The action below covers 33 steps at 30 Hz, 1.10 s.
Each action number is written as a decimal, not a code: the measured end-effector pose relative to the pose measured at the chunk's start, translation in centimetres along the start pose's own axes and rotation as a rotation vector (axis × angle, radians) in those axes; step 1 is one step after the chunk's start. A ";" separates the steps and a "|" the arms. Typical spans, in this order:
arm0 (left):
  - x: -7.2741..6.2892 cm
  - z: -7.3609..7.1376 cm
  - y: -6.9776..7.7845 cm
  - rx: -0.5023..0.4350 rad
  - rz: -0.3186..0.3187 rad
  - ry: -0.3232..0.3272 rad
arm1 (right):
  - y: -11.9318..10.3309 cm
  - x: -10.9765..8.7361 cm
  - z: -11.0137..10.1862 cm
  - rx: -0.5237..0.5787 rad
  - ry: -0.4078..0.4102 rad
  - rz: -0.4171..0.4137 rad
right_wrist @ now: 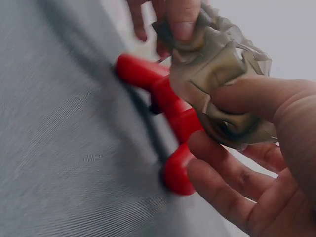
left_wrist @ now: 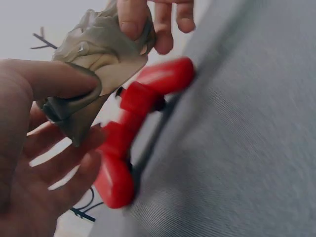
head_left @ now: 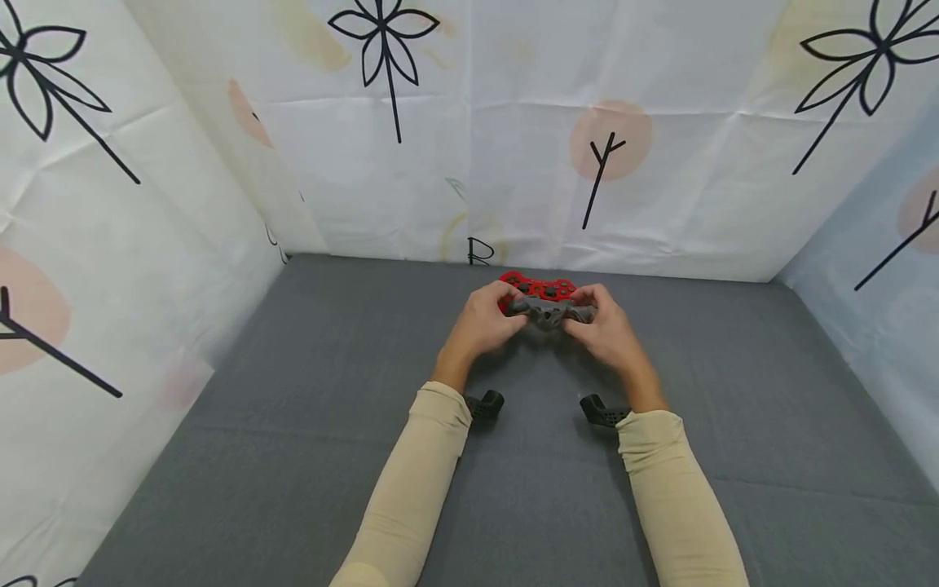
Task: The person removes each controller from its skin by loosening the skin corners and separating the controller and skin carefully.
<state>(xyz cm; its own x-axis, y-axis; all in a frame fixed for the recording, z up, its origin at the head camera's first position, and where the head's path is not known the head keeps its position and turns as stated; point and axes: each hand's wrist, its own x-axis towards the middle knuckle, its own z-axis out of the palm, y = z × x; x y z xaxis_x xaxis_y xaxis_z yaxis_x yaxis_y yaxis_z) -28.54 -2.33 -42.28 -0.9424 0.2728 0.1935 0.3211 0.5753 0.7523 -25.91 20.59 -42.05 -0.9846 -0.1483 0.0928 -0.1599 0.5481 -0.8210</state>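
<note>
A soft, crumpled grey-green controller cover (head_left: pixel 546 313) is held up between both hands. My left hand (head_left: pixel 484 324) pinches its left end, the thumb pressed into a fold of the cover (left_wrist: pixel 106 42) in the left wrist view. At the other end my right hand (head_left: pixel 610 333) grips it, thumb on the near side and some fingers behind, as the right wrist view shows with the cover (right_wrist: pixel 219 71). Just beyond stands a red game controller (head_left: pixel 543 288), apart from the grips and partly hidden by the cover. Its red handles (left_wrist: pixel 116 185) show at the table surface.
A grey cloth-covered table (head_left: pixel 352 350) lies beneath the hands. White patterned fabric (head_left: pixel 528 179) hangs right behind the controller and along both sides. Black wrist mounts (head_left: pixel 486 405) stick out inward from the forearms.
</note>
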 end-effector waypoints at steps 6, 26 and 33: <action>0.1 -0.7 0.5 -0.214 -0.030 -0.129 | -1.6 -0.5 -1.4 0.101 -0.081 -0.016; 0.4 -1.5 0.5 -0.686 -0.004 -0.119 | -1.4 -0.8 -2.4 0.505 -0.134 -0.094; 0.7 -1.3 0.6 -0.748 -0.019 -0.136 | -1.0 -0.9 -2.2 0.794 -0.245 -0.211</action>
<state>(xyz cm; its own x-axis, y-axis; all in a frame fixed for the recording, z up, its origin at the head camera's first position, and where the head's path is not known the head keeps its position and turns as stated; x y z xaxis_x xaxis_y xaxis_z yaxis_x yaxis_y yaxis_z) -29.12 -2.82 -40.89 -0.9116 0.3890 0.1331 0.1097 -0.0820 0.9906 -24.98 21.95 -40.10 -0.8823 -0.4057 0.2388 -0.1511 -0.2364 -0.9598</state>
